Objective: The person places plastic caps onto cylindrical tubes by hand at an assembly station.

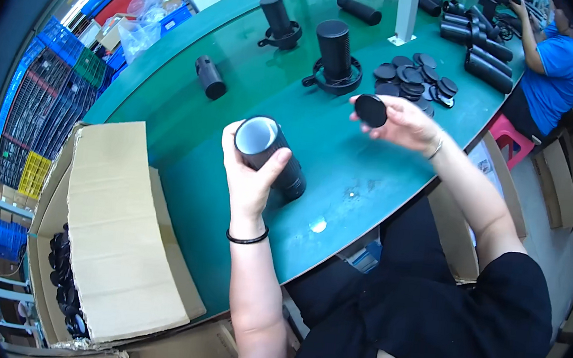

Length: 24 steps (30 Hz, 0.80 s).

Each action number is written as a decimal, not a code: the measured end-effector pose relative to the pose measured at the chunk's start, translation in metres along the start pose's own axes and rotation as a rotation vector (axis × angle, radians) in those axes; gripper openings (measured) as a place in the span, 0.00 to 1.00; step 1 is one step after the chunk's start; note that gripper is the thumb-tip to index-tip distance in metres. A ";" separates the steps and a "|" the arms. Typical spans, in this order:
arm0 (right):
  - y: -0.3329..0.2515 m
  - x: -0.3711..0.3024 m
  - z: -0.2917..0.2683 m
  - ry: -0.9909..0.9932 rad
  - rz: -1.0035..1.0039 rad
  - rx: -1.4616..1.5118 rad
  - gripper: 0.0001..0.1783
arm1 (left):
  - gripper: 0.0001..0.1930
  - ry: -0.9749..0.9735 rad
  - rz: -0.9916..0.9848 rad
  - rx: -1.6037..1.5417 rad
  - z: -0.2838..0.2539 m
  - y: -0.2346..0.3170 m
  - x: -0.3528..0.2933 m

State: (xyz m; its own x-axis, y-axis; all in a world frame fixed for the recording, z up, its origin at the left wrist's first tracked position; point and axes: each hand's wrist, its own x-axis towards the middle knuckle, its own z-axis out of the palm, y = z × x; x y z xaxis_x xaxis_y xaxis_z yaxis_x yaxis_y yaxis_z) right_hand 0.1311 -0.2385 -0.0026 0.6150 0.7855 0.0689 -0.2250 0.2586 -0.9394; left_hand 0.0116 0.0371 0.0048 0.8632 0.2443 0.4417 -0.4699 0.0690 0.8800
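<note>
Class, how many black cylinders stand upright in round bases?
2 visible: the farther cylinder, on the left, and the nearer cylinder, beside the black discs. More may be hidden among the upper-right tubes.

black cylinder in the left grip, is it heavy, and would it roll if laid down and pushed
The black cylinder is probably light for its size, since its open end shows a hollow, pale inside. It looks stiff: its rim seems undented in the left grip. Laid down, its curved wall would likely let it roll.
</note>
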 end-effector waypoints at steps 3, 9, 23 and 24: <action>0.011 0.011 0.014 -0.229 -0.063 0.383 0.41 | 0.31 -0.094 0.011 0.025 0.013 0.008 -0.003; 0.010 0.024 0.031 -0.294 -0.052 0.524 0.43 | 0.31 -0.095 0.005 0.080 0.017 0.009 -0.005; 0.003 0.041 0.063 -0.137 -0.114 0.504 0.37 | 0.32 -0.156 0.002 0.053 0.014 0.012 -0.003; 0.003 0.043 0.066 -0.152 -0.125 0.503 0.37 | 0.32 -0.154 0.003 0.058 0.014 0.012 -0.003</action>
State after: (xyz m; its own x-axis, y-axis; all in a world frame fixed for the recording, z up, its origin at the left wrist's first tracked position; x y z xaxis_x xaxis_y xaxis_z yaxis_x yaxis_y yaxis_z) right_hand 0.1072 -0.1669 0.0195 0.5522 0.7944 0.2531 -0.5138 0.5634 -0.6470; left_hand 0.0059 0.0234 0.0168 0.8822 0.0932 0.4616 -0.4646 0.0120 0.8854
